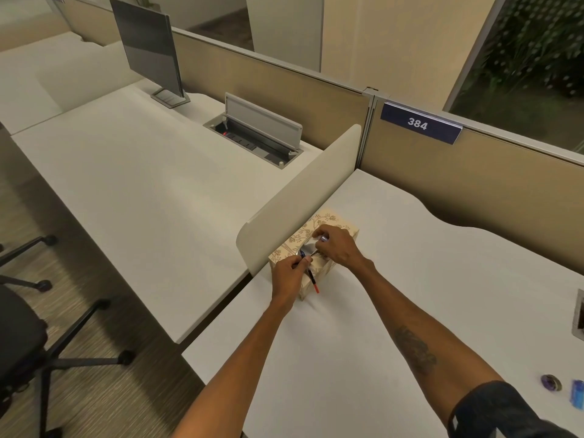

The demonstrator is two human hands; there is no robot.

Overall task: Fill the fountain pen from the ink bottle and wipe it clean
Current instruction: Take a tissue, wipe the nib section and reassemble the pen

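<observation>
A beige tissue box [335,223] with a floral print stands on the white desk [442,279], against a low cream divider [303,191]. My left hand [289,275] grips a thin pen [313,281] with a red end pointing down toward me. My right hand [336,245] is over the box's top opening, its fingers pinched on a tissue there; the tissue is mostly hidden. At the right edge of the desk sit the small ink bottle [551,382], seen from above, and a blue cap-like piece [577,398].
A neighbouring desk on the left carries a monitor [148,49] and an open cable hatch [256,131]. Black office chairs [28,327] stand on the floor at the left. Partition panels with a "384" sign [418,123] bound the desk's far side.
</observation>
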